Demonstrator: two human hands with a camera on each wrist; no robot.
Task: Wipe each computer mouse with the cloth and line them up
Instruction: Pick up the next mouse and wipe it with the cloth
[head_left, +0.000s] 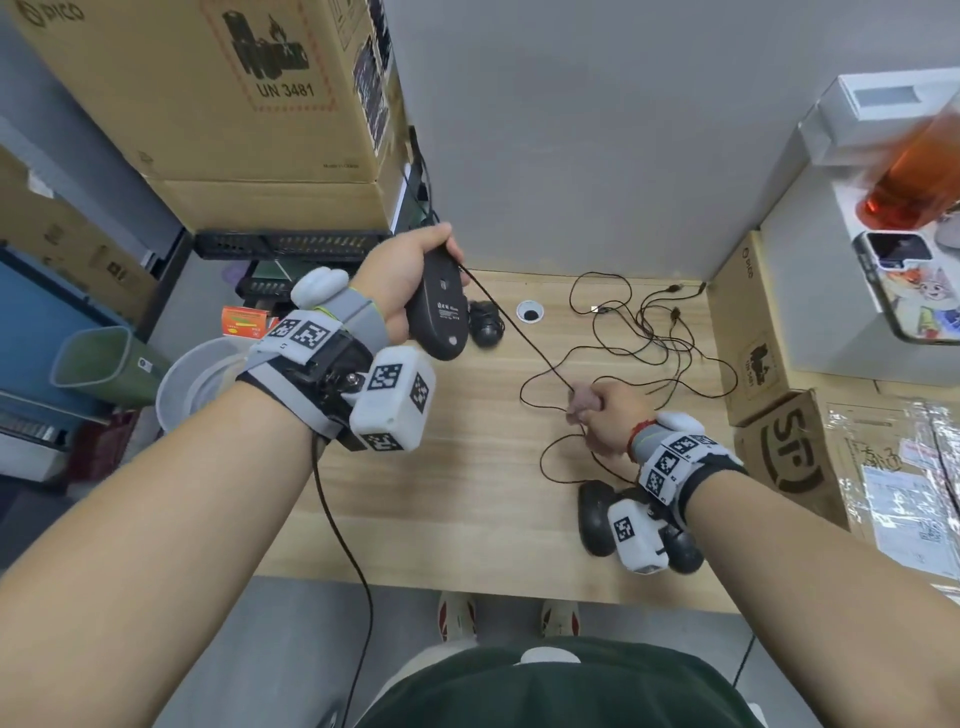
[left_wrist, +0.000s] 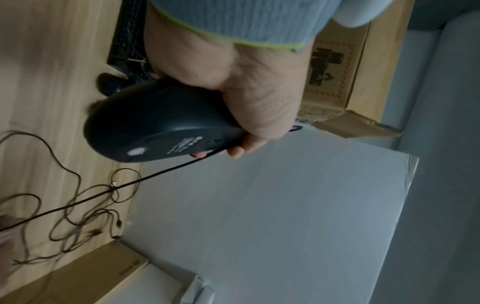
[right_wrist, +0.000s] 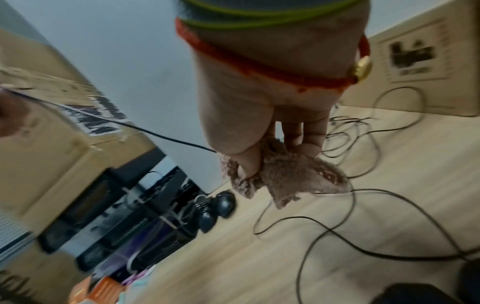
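Mouse held up, its cable pinched in the cloth.
The left hand (head_left: 400, 280) gripped a black mouse (head_left: 439, 312) above the table's (head_left: 467, 493) far left corner, underside up. Its cable (head_left: 519, 338) ran taut to the right hand (head_left: 613, 415), fingers pinching the cloth (head_left: 582, 400) around it mid-table. 2 mice (head_left: 597, 514) lay near the front edge, right.

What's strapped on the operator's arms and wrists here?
Both forearms are bare, no sleeves. The left hand and right hand each wear a grey wristband edged in green, a black strap and white boxes printed with black square markers. The right wrist adds a red cord bracelet with a gold bead.
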